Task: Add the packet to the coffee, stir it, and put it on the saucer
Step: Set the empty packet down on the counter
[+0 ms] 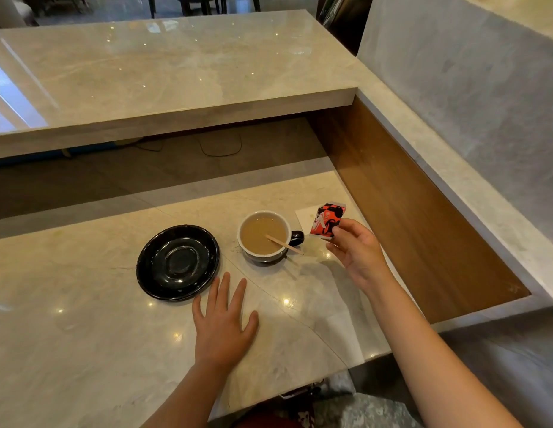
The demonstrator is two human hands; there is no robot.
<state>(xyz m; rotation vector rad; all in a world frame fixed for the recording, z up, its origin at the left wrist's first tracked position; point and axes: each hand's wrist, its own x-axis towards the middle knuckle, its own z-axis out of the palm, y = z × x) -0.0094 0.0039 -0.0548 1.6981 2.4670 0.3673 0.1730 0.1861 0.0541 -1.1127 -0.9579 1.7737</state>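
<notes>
A white cup with a dark handle [264,236] stands on the marble counter, full of light brown coffee. A wooden stir stick [284,244] leans in it, its end over the rim toward the right. To the cup's left lies an empty black saucer [178,262]. My right hand [357,253] pinches a red, black and white packet [327,223] by its lower corner, just right of the cup and above the counter. My left hand [223,322] rests flat on the counter, fingers spread, in front of the saucer's near right edge.
A white napkin [304,217] lies behind the packet. A raised marble bar top [176,75] runs across the back, and a wooden side panel [408,211] with a marble ledge closes the right. The counter's front edge [299,387] is near my body.
</notes>
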